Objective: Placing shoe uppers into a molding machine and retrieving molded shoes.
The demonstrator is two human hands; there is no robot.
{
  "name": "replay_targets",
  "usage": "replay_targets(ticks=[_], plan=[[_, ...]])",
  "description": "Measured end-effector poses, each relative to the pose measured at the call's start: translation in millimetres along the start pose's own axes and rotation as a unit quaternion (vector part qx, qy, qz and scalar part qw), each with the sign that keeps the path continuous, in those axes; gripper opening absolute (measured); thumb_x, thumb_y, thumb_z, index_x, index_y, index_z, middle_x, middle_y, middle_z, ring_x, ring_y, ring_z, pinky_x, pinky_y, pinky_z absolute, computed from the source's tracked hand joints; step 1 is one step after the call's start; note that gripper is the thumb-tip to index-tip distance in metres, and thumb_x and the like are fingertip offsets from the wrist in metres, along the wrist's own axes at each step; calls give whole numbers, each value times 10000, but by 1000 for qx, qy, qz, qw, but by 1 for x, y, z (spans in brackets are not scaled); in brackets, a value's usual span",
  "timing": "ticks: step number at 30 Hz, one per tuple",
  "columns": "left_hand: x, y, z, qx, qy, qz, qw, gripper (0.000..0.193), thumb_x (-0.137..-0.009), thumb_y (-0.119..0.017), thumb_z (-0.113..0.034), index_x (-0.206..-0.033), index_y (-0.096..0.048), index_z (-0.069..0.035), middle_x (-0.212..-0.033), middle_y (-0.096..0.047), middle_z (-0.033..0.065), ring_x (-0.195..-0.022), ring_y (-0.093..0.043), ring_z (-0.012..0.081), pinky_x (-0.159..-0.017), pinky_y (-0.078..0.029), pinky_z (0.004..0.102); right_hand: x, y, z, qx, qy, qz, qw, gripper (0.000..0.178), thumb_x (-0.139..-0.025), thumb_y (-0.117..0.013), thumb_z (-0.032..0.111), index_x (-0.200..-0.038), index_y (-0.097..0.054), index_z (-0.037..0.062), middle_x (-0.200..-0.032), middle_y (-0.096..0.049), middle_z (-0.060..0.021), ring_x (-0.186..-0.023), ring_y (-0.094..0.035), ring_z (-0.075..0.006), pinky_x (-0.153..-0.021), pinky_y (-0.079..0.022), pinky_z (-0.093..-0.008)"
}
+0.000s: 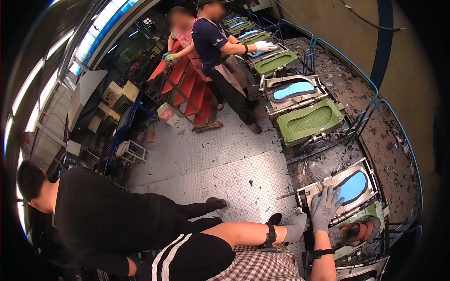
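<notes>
My left hand (295, 226), in a grey glove, is closed around a small round metal handle (298, 210) at the left side of the nearest mould. My right hand (326, 209), also gloved in grey, has its fingers spread over the left part of the open metal mould frame (311, 191). Its fingertips reach the dark edge of a blue shoe-sole piece (354, 188) lying in that frame. Just nearer sits a green mould half (380, 211), with a dark and reddish-brown shoe-shaped piece (358, 232) on it, close to my right wrist.
More moulds follow in a row, including a green sole mould (310, 122) and another blue sole piece (294, 91). A blue tube rail (407, 143) bounds the scrap-strewn right side. Two people stand by a red rack (180, 86); a person in black (108, 206) bends at left.
</notes>
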State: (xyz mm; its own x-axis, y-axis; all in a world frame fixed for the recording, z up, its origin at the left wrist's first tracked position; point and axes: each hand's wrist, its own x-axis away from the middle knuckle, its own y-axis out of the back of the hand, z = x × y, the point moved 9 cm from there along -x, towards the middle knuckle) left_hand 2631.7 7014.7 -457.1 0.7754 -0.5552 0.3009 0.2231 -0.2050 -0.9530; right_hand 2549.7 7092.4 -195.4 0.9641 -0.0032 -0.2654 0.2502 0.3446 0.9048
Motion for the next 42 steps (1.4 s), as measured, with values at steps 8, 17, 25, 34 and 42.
replay_targets(ticks=[8,17,25,34,42], plan=[[41,-196,-138,-689,-193,-361,598,698,-973,-630,-495,-1480,-466,-44,-1327,-627,185,-1229,-609,305,-1053,-468,396,-68,95,-114,-21,-149,-217,965,530,-1044,-485,386,-1481,-529,90,-1567,-451,-159,-1512,-293,-419,-1231,-165,-615],[-205,-194,-142,-651,11,-143,745,311,-1015,-574,-319,-1198,-656,-83,-1088,-668,61,-1013,-583,161,-919,-476,318,-102,25,-175,65,-301,7,951,506,-1020,-479,400,-1411,-586,98,-1504,-534,-122,-1457,-402,-361,-1184,-302,-528],[-314,-152,-99,-533,208,-134,809,707,-1038,-357,-633,-1455,-520,-86,-1333,-646,157,-1279,-552,277,-1106,-377,419,-127,18,-175,43,-284,-3,958,507,-1014,-506,396,-1440,-559,126,-1542,-498,-93,-1465,-398,-372,-1203,-275,-571],[-176,-227,-184,-909,198,-19,366,368,-967,-529,-297,-1135,-699,-17,-963,-740,165,-937,-712,275,-876,-544,378,-111,15,-182,34,-311,9,950,515,-995,-513,419,-1435,-570,158,-1534,-510,-88,-1476,-386,-356,-1230,-242,-547],[-74,-326,50,-855,-49,314,409,590,-923,-622,-226,-1476,-491,-68,-1390,-594,190,-1276,-579,361,-1096,-445,472,29,142,-144,-230,-259,-397,850,435,-953,-549,59,-1372,-570,-57,-1404,-578,-251,-1393,-489,-399,-1170,-375,-459]])
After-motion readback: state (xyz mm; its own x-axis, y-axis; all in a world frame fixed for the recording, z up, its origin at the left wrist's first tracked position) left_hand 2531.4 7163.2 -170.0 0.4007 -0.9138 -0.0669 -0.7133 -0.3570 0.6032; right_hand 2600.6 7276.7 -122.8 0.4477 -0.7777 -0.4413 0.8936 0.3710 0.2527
